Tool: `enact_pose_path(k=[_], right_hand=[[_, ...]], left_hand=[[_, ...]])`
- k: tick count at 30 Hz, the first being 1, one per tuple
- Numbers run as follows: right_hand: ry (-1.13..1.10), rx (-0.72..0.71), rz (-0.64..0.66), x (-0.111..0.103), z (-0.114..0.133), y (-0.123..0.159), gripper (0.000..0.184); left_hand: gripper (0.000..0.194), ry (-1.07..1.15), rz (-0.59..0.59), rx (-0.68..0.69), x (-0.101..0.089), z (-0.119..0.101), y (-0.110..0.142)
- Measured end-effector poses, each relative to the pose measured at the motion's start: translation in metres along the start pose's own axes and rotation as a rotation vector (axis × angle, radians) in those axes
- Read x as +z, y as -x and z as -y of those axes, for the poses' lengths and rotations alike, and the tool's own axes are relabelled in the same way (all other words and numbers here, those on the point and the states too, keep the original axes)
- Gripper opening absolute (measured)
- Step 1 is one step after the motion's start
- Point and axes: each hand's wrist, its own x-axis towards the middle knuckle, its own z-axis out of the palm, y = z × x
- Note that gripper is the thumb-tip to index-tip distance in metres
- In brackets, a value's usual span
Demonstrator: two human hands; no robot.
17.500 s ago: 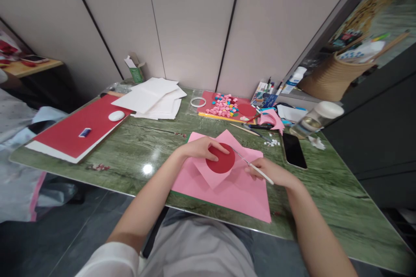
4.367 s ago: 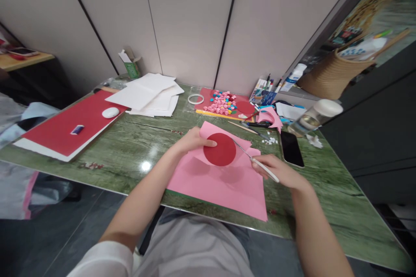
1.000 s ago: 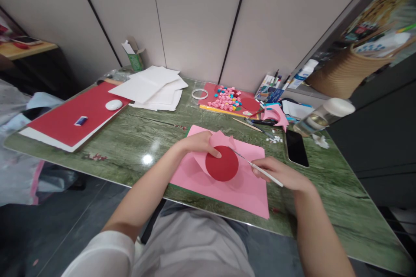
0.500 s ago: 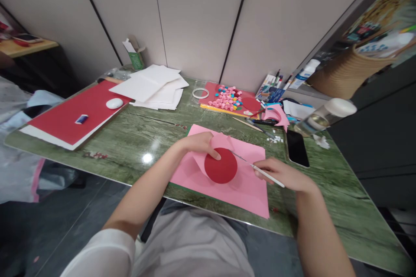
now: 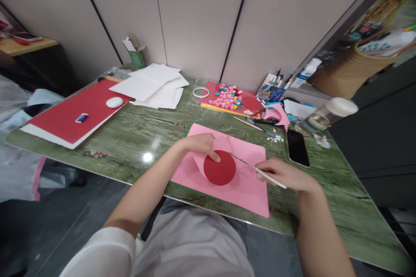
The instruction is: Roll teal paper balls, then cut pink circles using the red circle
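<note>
A red paper circle (image 5: pixel 220 173) lies over a smaller piece of pink paper (image 5: pixel 199 161), partly hidden under it. My left hand (image 5: pixel 202 143) pinches both, its thumb on the circle's upper left and its fingers out of sight behind. My right hand (image 5: pixel 280 173) is closed round the white handle of a pair of scissors (image 5: pixel 271 178). Their thin blades point up and left, reaching the circle's upper right edge. Below is a stack of larger pink sheets (image 5: pixel 247 197), with a green edge showing at its left and front.
Red board (image 5: pixel 65 114) and white sheets (image 5: pixel 147 84) lie at left. Behind are a tape ring (image 5: pixel 200 92) and small coloured pieces (image 5: pixel 229 97). Pens, pink offcuts (image 5: pixel 276 114), a phone (image 5: pixel 298 148) and a bottle (image 5: pixel 325 117) stand or lie at right. A person sits far left.
Over the last second the red circle has shifted slightly down and left, and the scissors slightly right. Earlier, pink paper corners stuck out round the circle; its lower edge now shows none.
</note>
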Motion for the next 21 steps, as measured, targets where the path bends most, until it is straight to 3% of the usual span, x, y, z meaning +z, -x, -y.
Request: enact_pose_path(k=[4, 7, 11, 13, 15, 18, 21], right_hand=[[-0.017, 0.044, -0.036, -0.006, -0.008, 0.009, 0.037], [0.093, 0.139, -0.236, -0.008, -0.018, 0.01, 0.038], [0.445, 0.441, -0.571, -0.002, -0.037, -0.006, 0.041], [0.561, 0.595, -0.631, 0.003, -0.047, -0.015, 0.04], [0.602, 0.657, -0.654, 0.005, -0.052, -0.021, 0.038], [0.546, 0.583, -0.767, 0.003, -0.05, -0.02, 0.031], [0.289, 0.34, -0.913, -0.001, -0.033, -0.012, 0.032]], left_hand=[[0.034, 0.1, -0.041, -0.033, -0.004, -0.008, 0.004], [0.035, 0.22, -0.13, -0.041, -0.005, -0.013, 0.006], [0.036, 0.279, -0.276, -0.02, -0.001, -0.017, 0.006], [0.037, 0.279, -0.333, -0.001, 0.003, -0.02, 0.006], [0.036, 0.27, -0.363, 0.021, 0.007, -0.023, 0.007], [0.033, 0.259, -0.351, 0.053, 0.012, -0.029, 0.009], [0.033, 0.249, -0.305, 0.061, 0.014, -0.03, 0.009]])
